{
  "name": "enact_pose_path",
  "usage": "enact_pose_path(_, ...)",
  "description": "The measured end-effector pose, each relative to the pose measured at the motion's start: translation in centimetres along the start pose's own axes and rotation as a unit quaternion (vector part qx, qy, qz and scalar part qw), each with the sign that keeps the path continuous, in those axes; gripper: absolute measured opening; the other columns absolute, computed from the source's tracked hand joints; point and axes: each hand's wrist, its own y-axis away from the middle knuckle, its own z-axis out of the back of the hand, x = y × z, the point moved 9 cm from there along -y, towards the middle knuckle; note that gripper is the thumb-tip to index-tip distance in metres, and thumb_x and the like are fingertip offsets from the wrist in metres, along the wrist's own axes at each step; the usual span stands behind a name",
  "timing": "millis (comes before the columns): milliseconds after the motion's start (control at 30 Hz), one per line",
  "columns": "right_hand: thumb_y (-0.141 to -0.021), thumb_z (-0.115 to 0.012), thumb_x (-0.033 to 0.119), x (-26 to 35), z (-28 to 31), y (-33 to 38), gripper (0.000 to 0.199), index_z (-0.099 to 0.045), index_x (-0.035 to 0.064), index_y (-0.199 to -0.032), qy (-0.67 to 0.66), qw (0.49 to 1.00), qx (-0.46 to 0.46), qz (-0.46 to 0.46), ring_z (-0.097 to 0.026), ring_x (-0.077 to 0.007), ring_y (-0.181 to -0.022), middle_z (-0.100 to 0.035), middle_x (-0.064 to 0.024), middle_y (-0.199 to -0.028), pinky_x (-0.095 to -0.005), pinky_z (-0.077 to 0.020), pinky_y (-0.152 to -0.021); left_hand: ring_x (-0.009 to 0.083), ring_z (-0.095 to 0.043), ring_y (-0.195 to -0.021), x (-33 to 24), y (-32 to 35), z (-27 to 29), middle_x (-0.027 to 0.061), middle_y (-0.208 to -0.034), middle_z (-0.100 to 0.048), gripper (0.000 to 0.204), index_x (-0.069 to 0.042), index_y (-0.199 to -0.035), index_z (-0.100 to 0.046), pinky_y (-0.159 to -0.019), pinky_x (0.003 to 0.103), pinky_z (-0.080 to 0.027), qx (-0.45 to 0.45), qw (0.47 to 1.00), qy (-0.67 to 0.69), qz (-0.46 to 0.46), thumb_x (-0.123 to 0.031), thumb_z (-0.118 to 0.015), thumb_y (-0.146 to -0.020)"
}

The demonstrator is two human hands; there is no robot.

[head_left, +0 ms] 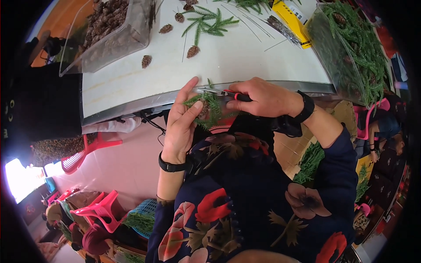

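Just in front of the table's metal edge, my left hand (182, 118) grips a green artificial pine sprig (212, 107) between thumb and fingers, its index finger stretched upward. A brown pine cone (203, 110) sits among the needles beside the thumb. My right hand (265, 97) is closed around pliers (237, 94) with red and black handles. Their metal jaws point left and lie over the top of the sprig; whether they pinch a wire there I cannot make out.
On the white table (131, 90) lie loose pine cones (193, 51), a green sprig (208, 24) and thin wires (252, 24). A clear bin of cones (105, 52) stands left, a clear bin of greenery (337, 57) right. Pink stools (103, 212) and other people are behind.
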Motion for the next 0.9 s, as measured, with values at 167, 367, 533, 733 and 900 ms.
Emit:
enact_pose_path(167,-0.089,-0.066,0.026,-0.3,-0.1,0.2,0.031,-0.060,-0.0011,-0.103,-0.024,1.000,0.006,-0.003,-0.060,-0.0427,-0.079,-0.065,-0.0214,-0.084,-0.0441,-0.0470,-0.070,0.0149,-0.060,-0.095,0.0,0.0,0.2,0.0095,-0.106,-0.061,0.065,-0.001,-0.150,-0.025,-0.087,0.028,-0.049,0.006,1.000,-0.010,-0.018,-0.004,-0.057,-0.093)
enact_pose_path(367,-0.085,-0.067,0.033,-0.4,0.8,0.8,0.035,-0.060,-0.0005,-0.094,0.168,0.985,-0.033,-0.019,-0.062,-0.0439,-0.075,-0.066,-0.0204,-0.078,-0.0487,-0.0477,-0.067,0.0132,-0.058,-0.091,0.5,-0.1,-0.4,0.0071,-0.103,-0.059,0.066,-0.003,-0.150,-0.024,-0.084,0.027,-0.048,-0.018,0.997,-0.076,-0.030,-0.002,-0.057,-0.093)
enact_pose_path(533,-0.086,-0.068,0.025,-0.7,0.6,0.8,0.032,-0.057,-0.0013,-0.101,0.118,0.992,-0.007,-0.034,-0.059,-0.0437,-0.075,-0.062,-0.0220,-0.078,-0.0465,-0.0456,-0.067,0.0115,-0.057,-0.088,-0.9,0.0,-0.5,0.0047,-0.100,-0.057,0.067,-0.004,-0.151,-0.021,-0.080,0.025,-0.047,-0.059,0.977,-0.185,-0.086,-0.002,-0.056,-0.094)
enact_pose_path(733,-0.085,-0.068,0.022,-0.8,0.8,1.2,0.032,-0.056,-0.0015,-0.103,0.059,0.998,-0.020,0.014,-0.060,-0.0426,-0.078,-0.062,-0.0214,-0.084,-0.0458,-0.0461,-0.068,0.0126,-0.057,-0.090,-0.5,-0.4,-0.3,0.0066,-0.104,-0.058,0.068,-0.005,-0.151,-0.021,-0.083,0.026,-0.048,-0.036,0.989,-0.135,-0.054,-0.002,-0.056,-0.094)
enact_pose_path(900,-0.086,-0.068,0.021,0.4,1.0,1.2,0.033,-0.055,-0.0014,-0.106,0.058,0.997,0.005,0.056,-0.060,-0.0409,-0.082,-0.062,-0.0210,-0.089,-0.0446,-0.0466,-0.070,0.0150,-0.059,-0.095,0.5,-0.5,-0.8,0.0105,-0.109,-0.059,0.069,-0.007,-0.153,-0.021,-0.085,0.026,-0.048,0.040,0.998,0.031,0.042,-0.001,-0.056,-0.093)
